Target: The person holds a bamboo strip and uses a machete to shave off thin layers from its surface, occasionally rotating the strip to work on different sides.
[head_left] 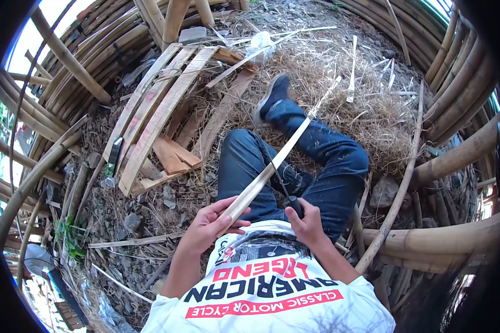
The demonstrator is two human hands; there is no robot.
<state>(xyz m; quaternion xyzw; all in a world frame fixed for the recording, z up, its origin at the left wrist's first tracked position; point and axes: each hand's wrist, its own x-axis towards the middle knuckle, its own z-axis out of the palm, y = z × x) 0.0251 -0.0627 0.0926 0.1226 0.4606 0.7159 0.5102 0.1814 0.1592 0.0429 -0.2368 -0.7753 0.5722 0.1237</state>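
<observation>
Straw-covered ground (366, 111) lay beyond our knees; our left hand (208, 225) gripped the bamboo strip (272, 166), right hand (305, 222) clenched the knife (294, 204), mid-shaving; next needed steady strokes.

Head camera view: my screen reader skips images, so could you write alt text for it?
A seated person's left hand grips a long bamboo strip while the right hand holds a dark-handled knife against it, above jeans-clad legs. Straw, split bamboo slats and bamboo poles lie around.
</observation>
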